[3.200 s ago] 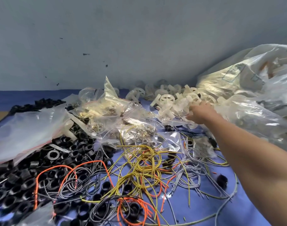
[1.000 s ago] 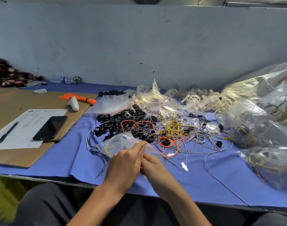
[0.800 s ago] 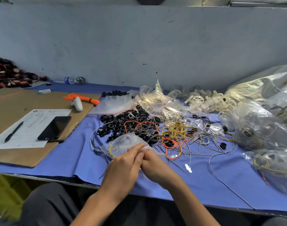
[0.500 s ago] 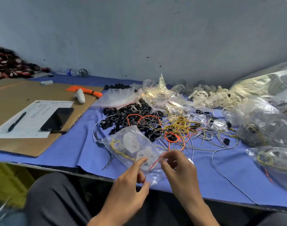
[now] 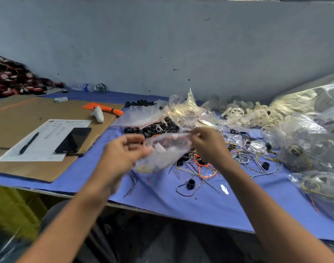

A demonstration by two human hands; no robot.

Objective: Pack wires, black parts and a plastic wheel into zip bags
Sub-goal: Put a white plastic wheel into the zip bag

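I hold a clear zip bag (image 5: 162, 154) in the air over the blue cloth, with a white plastic wheel and yellow and orange wires inside it. My right hand (image 5: 208, 147) pinches the bag's top edge at the right. My left hand (image 5: 122, 154), blurred by motion, has curled fingers at the bag's left side. Behind the bag lie a heap of black parts (image 5: 152, 129), tangled loose wires (image 5: 244, 154) and a pile of white plastic wheels (image 5: 247, 114).
A cardboard sheet (image 5: 14, 118) at the left carries a form, a pen, a phone (image 5: 73, 139) and an orange wire bundle (image 5: 103, 109). Big filled plastic bags (image 5: 310, 137) crowd the right side. A lone black part (image 5: 190, 184) lies near the table's front edge.
The view rose a little. Both hands lifted the filled bag from low over the table edge to higher above the cloth and spread apart along its top.
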